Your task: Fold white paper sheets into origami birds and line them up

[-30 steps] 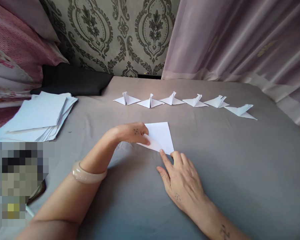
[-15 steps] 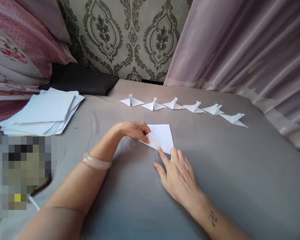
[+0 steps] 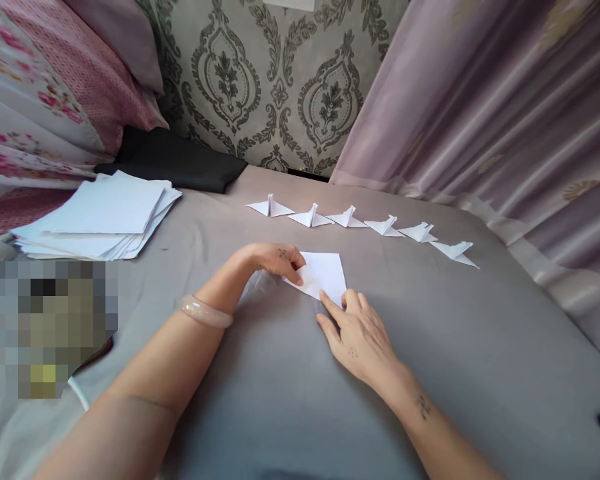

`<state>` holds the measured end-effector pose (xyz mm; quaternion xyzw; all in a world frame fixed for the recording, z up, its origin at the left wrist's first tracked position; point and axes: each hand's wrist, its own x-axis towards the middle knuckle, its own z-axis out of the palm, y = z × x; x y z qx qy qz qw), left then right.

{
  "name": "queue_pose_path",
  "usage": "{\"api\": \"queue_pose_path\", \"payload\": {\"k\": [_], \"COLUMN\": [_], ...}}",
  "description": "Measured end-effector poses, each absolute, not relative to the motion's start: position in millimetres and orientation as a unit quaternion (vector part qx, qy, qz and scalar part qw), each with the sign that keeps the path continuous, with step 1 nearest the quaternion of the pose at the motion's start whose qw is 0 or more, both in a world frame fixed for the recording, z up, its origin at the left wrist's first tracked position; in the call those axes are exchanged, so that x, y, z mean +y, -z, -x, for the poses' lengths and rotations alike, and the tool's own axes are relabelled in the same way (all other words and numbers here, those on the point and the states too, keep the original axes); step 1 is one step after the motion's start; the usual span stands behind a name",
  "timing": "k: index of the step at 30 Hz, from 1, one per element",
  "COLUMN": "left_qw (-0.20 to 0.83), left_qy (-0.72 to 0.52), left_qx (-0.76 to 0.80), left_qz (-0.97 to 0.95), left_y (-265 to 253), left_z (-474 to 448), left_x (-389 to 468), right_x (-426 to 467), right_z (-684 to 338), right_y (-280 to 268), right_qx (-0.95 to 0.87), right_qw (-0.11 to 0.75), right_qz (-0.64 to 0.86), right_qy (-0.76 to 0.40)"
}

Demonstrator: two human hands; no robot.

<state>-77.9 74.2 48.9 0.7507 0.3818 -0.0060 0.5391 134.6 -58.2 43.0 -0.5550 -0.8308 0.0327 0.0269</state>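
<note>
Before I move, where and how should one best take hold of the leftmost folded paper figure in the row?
Probably pinch the upright middle fold of the leftmost folded paper figure, coming from above and the left: this narrow fold stands up, while the low right tip reaches close to the next figure.

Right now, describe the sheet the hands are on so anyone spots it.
Find the grey cloth, then its row of six white origami figures. Nearer the camera, the left hand and right hand touch the white paper sheet. Unlike those figures and the paper stack at left, it alone is being touched, partly folded over.
</note>
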Motion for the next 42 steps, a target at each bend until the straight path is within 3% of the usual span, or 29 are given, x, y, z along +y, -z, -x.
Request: {"api": "queue_pose_path", "payload": {"k": [12,21,30,35,42], "left_qw": [0.58,0.473,0.433,0.382,0.147], "left_qy": [-0.041,-0.078,-0.119,-0.174,-0.108], "left_qx": [0.351,0.344,0.336,0.306,0.409], "left_qz": [-0.734,-0.807,-0.828,-0.855,-0.894], "left_y": [-46.6,-68.3,-72.4,-66.4,-38.3], "left_z": [80.0,71.4,66.4,71.7,79.9], "left_x": [64.5,49.4,46.0,34.1,5.5], "right_x": [-64.0,-58.4,-40.5,-37.4,-58.9], "right_z": [-159.6,-159.3,-166.9,-162.7,-150.0], "right_y": [-34.8,-22.7,-22.2,-24.1,-22.2], "right_qx": [-0.862,-0.867,-0.799,-0.82,-0.879], "right_qw": [0.092,0.151,0.215,0.25,0.174], "right_qz": [0.496,0.474,0.533,0.511,0.438], "right_qy": [-0.057,-0.04,-0.177,-0.062,0.07]}}
